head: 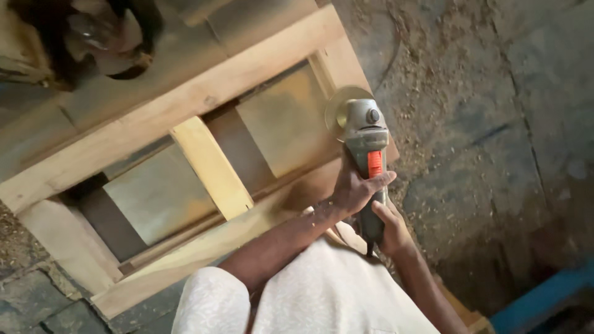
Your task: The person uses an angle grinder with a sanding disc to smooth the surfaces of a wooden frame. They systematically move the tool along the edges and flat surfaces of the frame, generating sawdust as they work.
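Both hands grip a grey angle grinder (366,145) with an orange switch. The left hand (354,188) is wrapped closed around the middle of its body, thumb lying by the switch; the right hand (390,226) is closed around the rear handle. The grinder's round, flat disc (339,110) looks blurred and sits at the right end of a pale wooden frame (185,111), by an upright rail. The frame is built of smooth, squared planks with a short cross slat (211,166) between two rectangular openings. It lies on a rough stone floor (495,124) strewn with sawdust. A blue bar (544,297) shows at the floor's lower right corner.
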